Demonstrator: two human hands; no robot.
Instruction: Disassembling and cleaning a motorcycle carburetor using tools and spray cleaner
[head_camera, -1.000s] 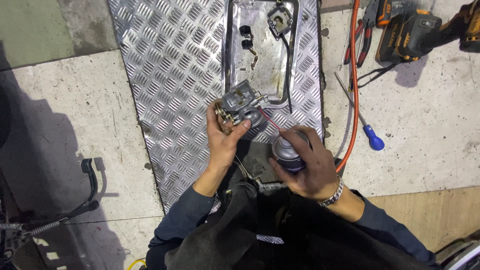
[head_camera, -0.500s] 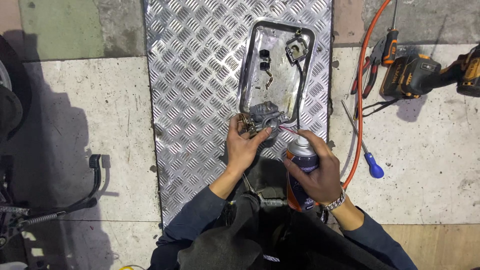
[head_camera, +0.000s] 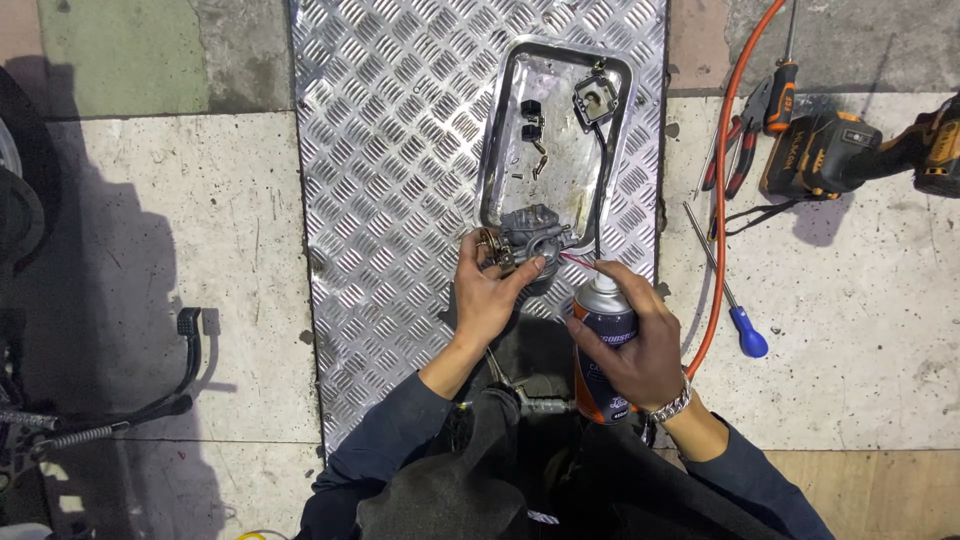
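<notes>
My left hand (head_camera: 488, 296) grips a grey metal carburetor (head_camera: 533, 233) over the near end of a shiny metal tray (head_camera: 498, 150). My right hand (head_camera: 640, 345) is wrapped around a dark spray can (head_camera: 601, 340) with an orange base. A finger rests on its cap, and a thin red straw points from the nozzle toward the carburetor. Both hands hover above a diamond-pattern metal plate (head_camera: 390, 150) on the concrete floor.
The tray holds small black parts (head_camera: 531, 118), screws and a square metal piece (head_camera: 596, 101). An orange hose (head_camera: 722, 190) runs along the plate's right edge. A blue-handled screwdriver (head_camera: 735, 312), pliers (head_camera: 745, 125) and a cordless drill (head_camera: 850, 152) lie right. A black lever (head_camera: 185, 375) lies left.
The view has shifted, so plate and tray sit lower in frame. The spray can has risen from low and tilted to upright beside the carburetor, its straw now at the part.
</notes>
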